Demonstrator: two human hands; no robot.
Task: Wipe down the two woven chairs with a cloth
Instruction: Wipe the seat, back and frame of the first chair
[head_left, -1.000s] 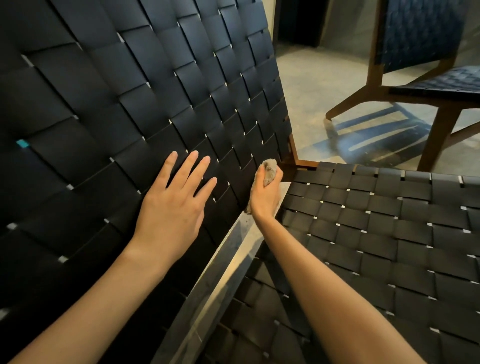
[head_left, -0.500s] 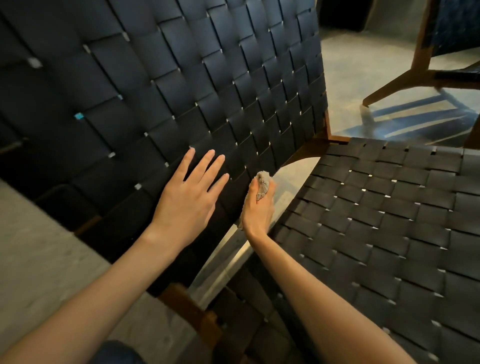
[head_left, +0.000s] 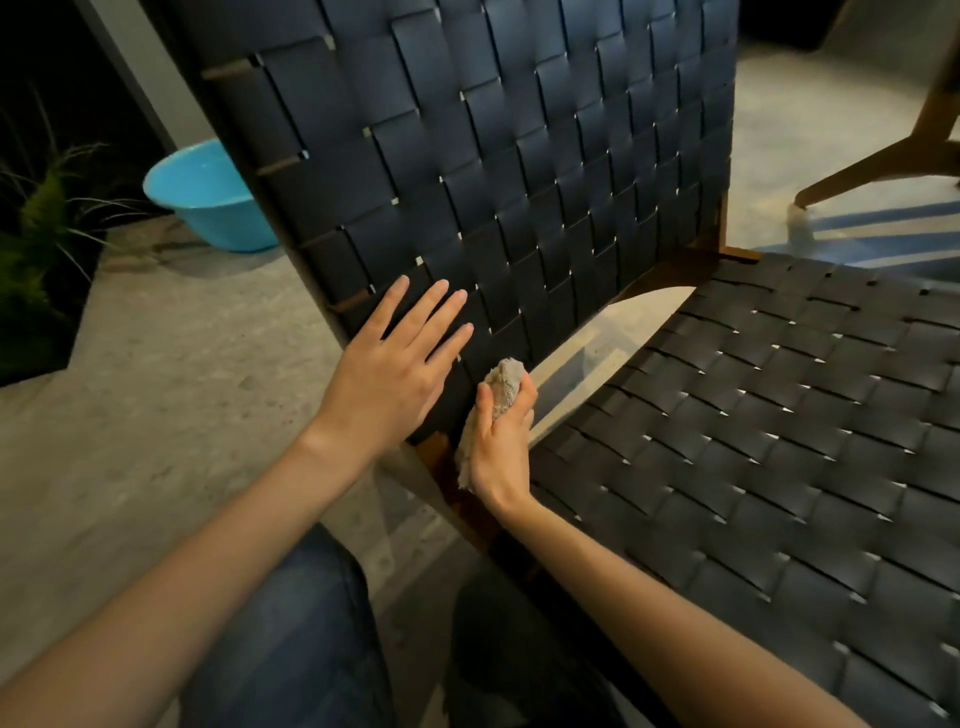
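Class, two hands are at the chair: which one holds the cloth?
The right hand grips the crumpled beige cloth; the left hand lies flat, fingers straight, on the woven backrest and holds nothing.

Head camera, facing down, seemingly near chair (head_left: 519, 156)

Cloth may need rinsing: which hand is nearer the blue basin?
Left: left hand flat on the backrest, closer to the basin; right hand, holding the cloth, farther right.

Your right grip (head_left: 501, 447) is covering much of the cloth (head_left: 506, 384); the second chair (head_left: 872, 170) is running off the right edge
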